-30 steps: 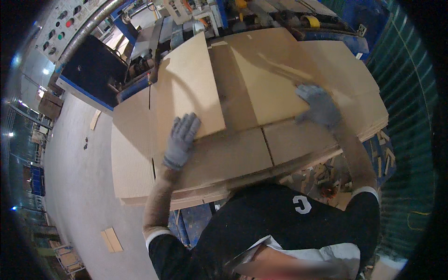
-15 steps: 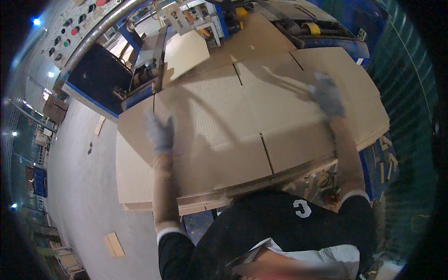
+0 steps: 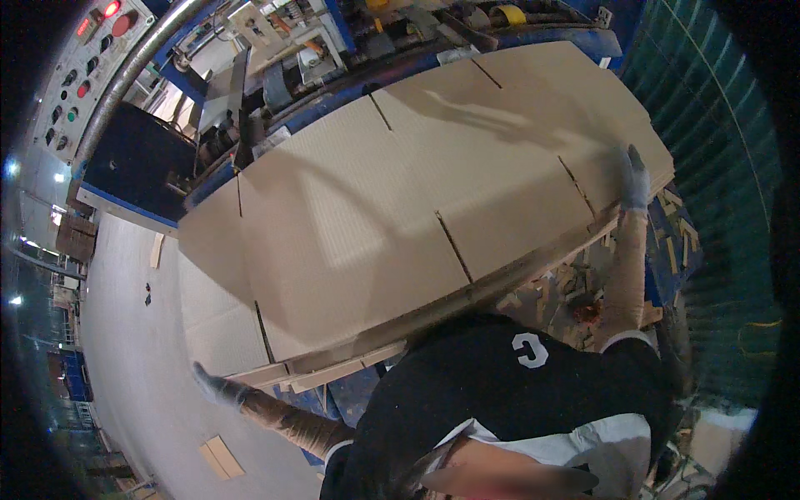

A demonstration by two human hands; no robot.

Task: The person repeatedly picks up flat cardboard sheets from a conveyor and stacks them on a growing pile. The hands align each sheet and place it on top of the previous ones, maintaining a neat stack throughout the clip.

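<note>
A stack of wide corrugated cardboard sheets (image 3: 350,242) lies in front of me, its top sheet cut with several dark slots. My left hand (image 3: 218,389), in a grey glove, is just off the stack's near left corner with fingers stretched out and holding nothing. My right hand (image 3: 635,179), gloved too, stands at the near edge toward the right end. Its fingers point up and away, seen edge-on. They lie against or beside the cardboard; contact is hard to make out.
Beyond the stack is a blue machine (image 3: 533,37) with rollers. A control panel (image 3: 71,92) with buttons and a metal pipe (image 3: 133,71) stand at far left. Cardboard offcuts (image 3: 550,292) lie below the near edge. Green corrugated sheeting (image 3: 717,192) rises at right.
My left hand has moved off the top sheet to the near left corner. The right has moved rightward to the near edge. Cardboard previously seen on the machine no longer shows there.
</note>
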